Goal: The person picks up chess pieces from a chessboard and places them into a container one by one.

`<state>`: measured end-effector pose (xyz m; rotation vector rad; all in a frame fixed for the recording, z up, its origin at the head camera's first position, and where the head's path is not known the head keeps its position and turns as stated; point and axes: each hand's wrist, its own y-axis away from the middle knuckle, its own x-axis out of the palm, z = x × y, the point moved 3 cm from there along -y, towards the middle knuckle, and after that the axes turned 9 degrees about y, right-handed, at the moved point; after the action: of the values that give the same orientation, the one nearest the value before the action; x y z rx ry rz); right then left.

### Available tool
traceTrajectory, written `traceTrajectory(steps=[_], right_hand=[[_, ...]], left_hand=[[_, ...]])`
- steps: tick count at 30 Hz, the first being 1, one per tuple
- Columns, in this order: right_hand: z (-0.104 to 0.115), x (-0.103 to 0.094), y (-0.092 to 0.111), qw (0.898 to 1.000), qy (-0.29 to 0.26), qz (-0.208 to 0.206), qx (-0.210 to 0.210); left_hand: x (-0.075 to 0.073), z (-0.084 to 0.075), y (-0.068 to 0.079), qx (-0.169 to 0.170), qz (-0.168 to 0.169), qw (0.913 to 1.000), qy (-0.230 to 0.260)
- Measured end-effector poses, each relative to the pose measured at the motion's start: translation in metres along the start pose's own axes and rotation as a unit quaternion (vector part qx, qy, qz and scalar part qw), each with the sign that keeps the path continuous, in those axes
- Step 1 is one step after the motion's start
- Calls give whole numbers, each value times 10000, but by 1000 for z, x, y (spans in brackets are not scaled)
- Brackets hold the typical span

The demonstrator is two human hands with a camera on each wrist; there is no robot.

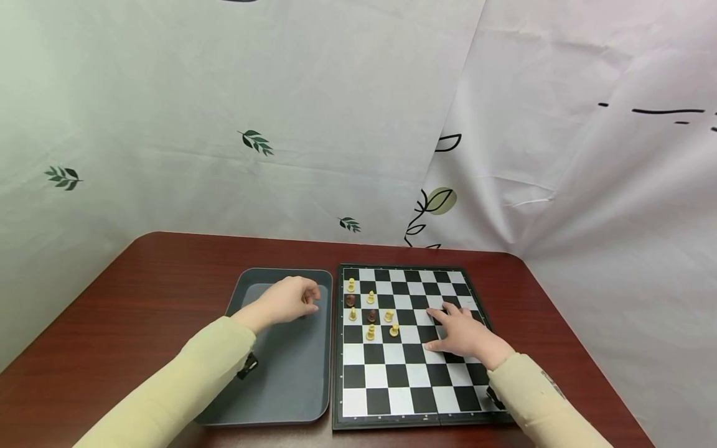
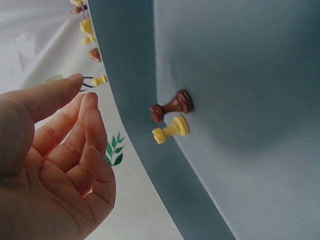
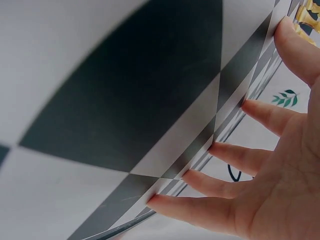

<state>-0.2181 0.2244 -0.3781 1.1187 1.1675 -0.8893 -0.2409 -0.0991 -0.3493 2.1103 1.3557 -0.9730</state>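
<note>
Six yellow chessmen [image 1: 371, 334] and two brown chessmen [image 1: 372, 317] occupy the chessboard [image 1: 390, 355]; the tray [image 1: 288, 379] holds one of each. Left hand [image 1: 287, 300]: fingers loose, empty; right hand [image 1: 465, 333]: fingers spread, empty.

Your head camera overlooks the chessboard [image 1: 414, 374]; your right wrist's shares it close-up, your left's the tray [image 1: 294, 373] alongside.

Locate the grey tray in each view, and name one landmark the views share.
Head: the grey tray lies left of the chessboard, beneath the left hand.
Left wrist: it fills the right side of the picture.
Right wrist: not in it.
Shared landmark: the leaf-printed backdrop, in all three.
</note>
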Motion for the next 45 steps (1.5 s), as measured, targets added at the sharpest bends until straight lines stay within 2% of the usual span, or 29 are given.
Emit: traceTrajectory(steps=[13, 30, 35, 45], right_hand=[[-1, 1, 0, 10000, -15, 15, 17], [-1, -1, 0, 10000, -1, 28, -9], [0, -1, 0, 10000, 7, 16, -17], [-1, -1, 0, 10000, -32, 35, 2]], left_hand=[[12, -18, -10, 192, 13, 9997, -127], [29, -44, -17, 534, 346, 9980, 4], [35, -50, -20, 697, 398, 9968, -28], [42, -66, -22, 803, 466, 9957, -19]])
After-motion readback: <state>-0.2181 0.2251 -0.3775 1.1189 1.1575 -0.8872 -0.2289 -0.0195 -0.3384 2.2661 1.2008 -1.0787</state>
